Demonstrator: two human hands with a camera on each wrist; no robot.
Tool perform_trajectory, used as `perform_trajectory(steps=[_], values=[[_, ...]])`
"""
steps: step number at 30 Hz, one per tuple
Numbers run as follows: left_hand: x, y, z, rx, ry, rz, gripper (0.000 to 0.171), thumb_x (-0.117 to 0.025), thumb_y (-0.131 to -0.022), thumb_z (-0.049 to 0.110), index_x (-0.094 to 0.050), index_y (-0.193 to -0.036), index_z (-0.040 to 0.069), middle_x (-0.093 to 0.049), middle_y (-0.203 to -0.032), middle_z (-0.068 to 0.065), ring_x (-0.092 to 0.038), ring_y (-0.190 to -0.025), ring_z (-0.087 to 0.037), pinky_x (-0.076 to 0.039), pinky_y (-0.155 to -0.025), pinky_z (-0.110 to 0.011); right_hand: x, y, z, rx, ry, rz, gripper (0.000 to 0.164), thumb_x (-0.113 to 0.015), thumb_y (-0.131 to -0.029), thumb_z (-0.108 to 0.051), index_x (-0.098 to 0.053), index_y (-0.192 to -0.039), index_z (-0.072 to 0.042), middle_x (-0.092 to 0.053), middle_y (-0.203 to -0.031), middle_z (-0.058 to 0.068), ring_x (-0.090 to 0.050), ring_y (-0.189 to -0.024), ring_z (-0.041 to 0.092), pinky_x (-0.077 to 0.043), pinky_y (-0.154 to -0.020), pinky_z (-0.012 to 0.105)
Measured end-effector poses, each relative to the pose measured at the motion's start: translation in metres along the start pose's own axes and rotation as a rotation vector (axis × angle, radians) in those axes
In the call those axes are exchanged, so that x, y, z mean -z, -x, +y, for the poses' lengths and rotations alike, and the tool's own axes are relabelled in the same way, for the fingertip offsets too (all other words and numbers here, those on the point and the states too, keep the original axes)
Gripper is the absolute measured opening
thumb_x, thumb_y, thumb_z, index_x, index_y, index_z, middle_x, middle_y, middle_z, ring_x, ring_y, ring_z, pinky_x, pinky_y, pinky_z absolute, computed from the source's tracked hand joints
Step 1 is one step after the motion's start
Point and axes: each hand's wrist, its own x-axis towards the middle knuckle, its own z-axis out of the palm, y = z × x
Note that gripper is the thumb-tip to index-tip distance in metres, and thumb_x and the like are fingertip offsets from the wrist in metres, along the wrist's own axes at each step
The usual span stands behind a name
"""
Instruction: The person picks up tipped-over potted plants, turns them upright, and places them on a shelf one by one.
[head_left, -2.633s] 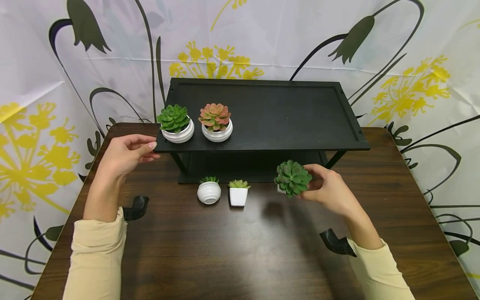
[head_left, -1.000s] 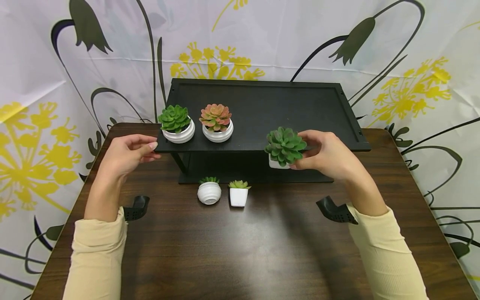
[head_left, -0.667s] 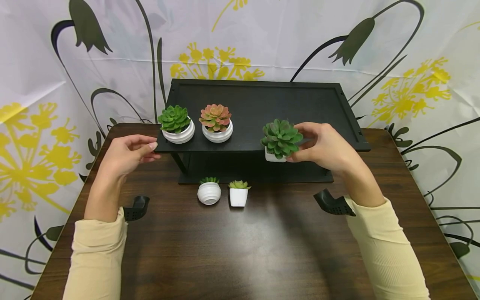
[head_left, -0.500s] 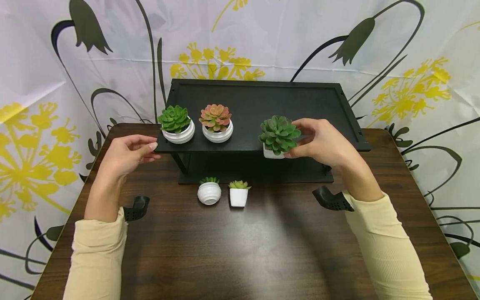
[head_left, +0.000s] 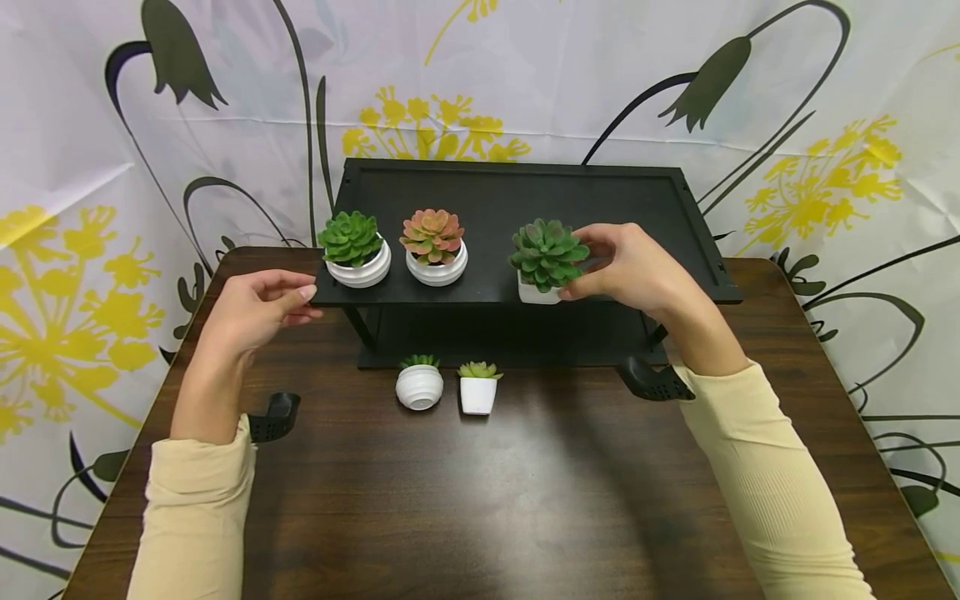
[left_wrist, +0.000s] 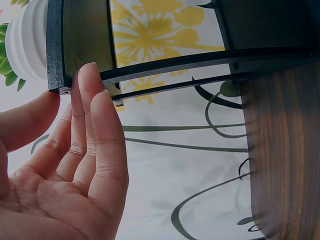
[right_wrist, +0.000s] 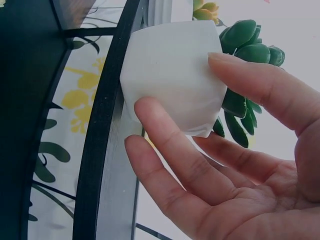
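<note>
In the head view, my right hand (head_left: 637, 271) holds a dark green succulent (head_left: 548, 252) by its white square pot, at the front edge of a black two-tier shelf (head_left: 585, 200). The right wrist view shows thumb and fingertips on the white pot (right_wrist: 170, 70), which stands at the top board's edge; whether it bears weight there I cannot tell. My left hand (head_left: 251, 308) pinches the shelf's front left corner, thumb above and fingers beneath. Beside it on the top board sit a bright green succulent (head_left: 351, 242) and a pinkish-orange succulent (head_left: 432, 237), both in round white pots.
On the brown wooden table (head_left: 420, 500), in front of the shelf, stand a small succulent in a round white pot (head_left: 419, 387) and another in a tapered white pot (head_left: 477, 395). A flower-printed cloth (head_left: 525, 75) hangs behind the table.
My right hand has carried the dark green succulent from in front of the shelf up, back and slightly left to the top board's front edge. My left hand keeps its grip on the corner.
</note>
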Motion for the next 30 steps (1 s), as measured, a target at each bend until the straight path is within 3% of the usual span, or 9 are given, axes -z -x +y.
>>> perform_trajectory(steps=[11, 20, 30], values=[[-0.001, 0.0, -0.001, 0.005, 0.007, 0.001, 0.031, -0.052, -0.092, 0.004, -0.05, -0.116, -0.015, -0.062, -0.071, 0.011, -0.062, -0.065, 0.0, -0.052, -0.061, -0.015, 0.0, -0.014, -0.002, 0.019, 0.036, -0.006, 0.052, -0.077, -0.071, -0.005, -0.056, -0.118, -0.005, -0.063, -0.1, 0.011, -0.058, -0.09, 0.019, -0.045, -0.085, 0.038], [0.0, 0.0, 0.001, 0.009, 0.005, 0.001, 0.031, -0.052, -0.092, 0.005, -0.05, -0.116, -0.015, -0.062, -0.071, 0.012, -0.062, -0.065, -0.001, -0.051, -0.061, -0.015, -0.001, -0.022, -0.004, 0.026, -0.003, -0.019, 0.052, -0.076, -0.071, -0.003, -0.056, -0.118, -0.002, -0.063, -0.1, 0.014, -0.058, -0.091, 0.021, -0.044, -0.089, 0.04], [0.0, 0.0, 0.0, 0.017, -0.006, 0.001, 0.032, -0.052, -0.093, 0.006, -0.05, -0.117, -0.014, -0.064, -0.075, 0.008, -0.061, -0.064, 0.002, -0.052, -0.062, -0.015, -0.004, -0.03, -0.007, 0.033, -0.029, -0.024, 0.051, -0.076, -0.07, -0.001, -0.057, -0.117, -0.001, -0.064, -0.097, 0.014, -0.059, -0.088, 0.02, -0.048, -0.081, 0.035]])
